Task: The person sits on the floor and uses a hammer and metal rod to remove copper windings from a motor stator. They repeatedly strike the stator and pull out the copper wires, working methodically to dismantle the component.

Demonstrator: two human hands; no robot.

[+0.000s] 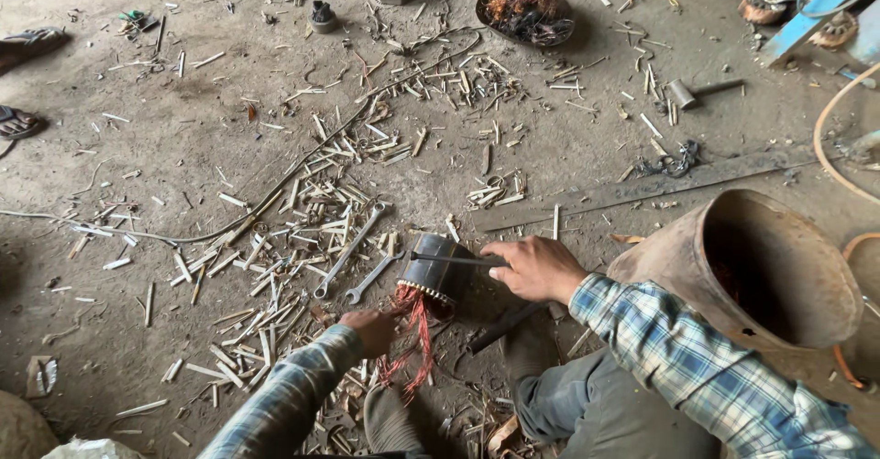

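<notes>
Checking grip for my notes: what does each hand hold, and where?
Right hand grips a thin metal rod at its near end; left hand grasps the red wire bundle below the motor core.

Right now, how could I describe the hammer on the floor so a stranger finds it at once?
Start at the large rusty drum on its side at the right. Go up past the long flat metal strip to the bare floor beyond. The hammer lies there alone, with a pale cylindrical head and dark handle, unlike the thin sticks around it.
</notes>
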